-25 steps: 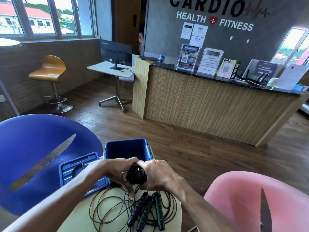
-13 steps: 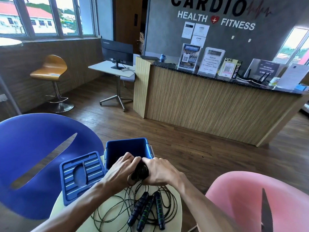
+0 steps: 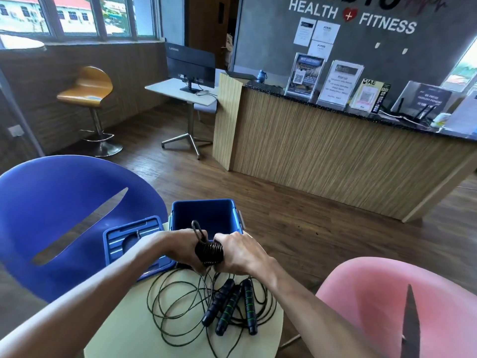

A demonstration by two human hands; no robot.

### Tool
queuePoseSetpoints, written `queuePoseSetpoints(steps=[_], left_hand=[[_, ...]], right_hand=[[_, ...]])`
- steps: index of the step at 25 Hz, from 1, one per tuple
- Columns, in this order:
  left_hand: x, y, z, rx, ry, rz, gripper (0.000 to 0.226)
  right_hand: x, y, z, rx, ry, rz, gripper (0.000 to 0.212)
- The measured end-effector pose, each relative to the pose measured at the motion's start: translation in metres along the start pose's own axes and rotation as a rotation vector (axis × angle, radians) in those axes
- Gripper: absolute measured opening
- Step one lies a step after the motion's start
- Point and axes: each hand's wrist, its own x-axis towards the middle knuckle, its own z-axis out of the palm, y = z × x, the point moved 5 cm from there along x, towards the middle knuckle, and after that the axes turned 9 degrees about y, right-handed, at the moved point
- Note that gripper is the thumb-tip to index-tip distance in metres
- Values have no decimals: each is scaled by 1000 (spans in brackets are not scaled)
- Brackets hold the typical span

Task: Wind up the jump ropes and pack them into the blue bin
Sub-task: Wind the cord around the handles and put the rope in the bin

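Both the left hand [image 3: 184, 250] and right hand [image 3: 240, 250] are gripping the wound jump rope bundle [image 3: 209, 253]; keeping the coil pinched tight should help it drop into the blue bin [image 3: 206, 215].

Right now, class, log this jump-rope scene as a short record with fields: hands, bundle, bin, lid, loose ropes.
hands: left hand and right hand both grip the bundle
bundle: wound rope bundle, held just before the bin
bin: blue bin, open
lid: blue lid, left of the bin
loose ropes: jump ropes, tangled on the table
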Motion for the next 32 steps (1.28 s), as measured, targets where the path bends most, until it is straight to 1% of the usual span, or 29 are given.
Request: queuePoseSetpoints(steps=[2,4,6,8,10,11,12,13,14,15,16,17,18,19,21,24,27,30,32], left_hand=[[-3,-1,5,18,-9,-28,61],[-2,-4,8,82,101,-41,63],[-3,-8,13,216,303,-16,57],[-3,-8,25,284,571,77,42],[-4,-9,37,312,776,178,33],[-5,-13,41,307,784,187,34],[-3,-18,42,269,709,167,43],[-4,-22,40,202,578,119,57],[-6,-25,36,67,399,56,73],[-10,-25,29,-99,216,-8,84],[-12,-26,25,-239,53,-45,87],[-15,-26,20,-306,-83,-48,81],[-17,-25,17,-309,-174,-20,72],[-18,-23,15,-283,-219,9,66],[-19,-24,18,-204,-217,37,66],[-19,-33,25,-236,-109,21,67],[-20,-42,28,-205,58,25,69],[-22,-51,35,-28,233,31,60],[-26,-52,41,100,357,87,50]], right_hand=[[-1,-3,3,-8,3,-11,28],[-2,-4,4,2,1,-8,23],[-1,-1,5,37,3,17,21],[0,4,9,82,-20,45,22],[2,6,12,76,-40,41,19],[3,6,14,50,-42,28,20],[3,6,17,22,-33,17,21],[3,6,19,-5,-9,2,22],[3,4,20,-39,21,-23,23],[2,1,20,-82,54,-68,24],[2,-3,18,-122,92,-130,27],[1,-8,17,-155,139,-198,29],[1,-14,15,-188,197,-263,32],[0,-19,15,-226,254,-319,33],[-2,-27,17,-294,292,-367,34],[-5,-33,25,-361,268,-356,43],[-4,-36,23,-350,271,-302,45],[-2,-38,25,-330,229,-253,40],[-1,-41,28,-302,177,-220,34]])
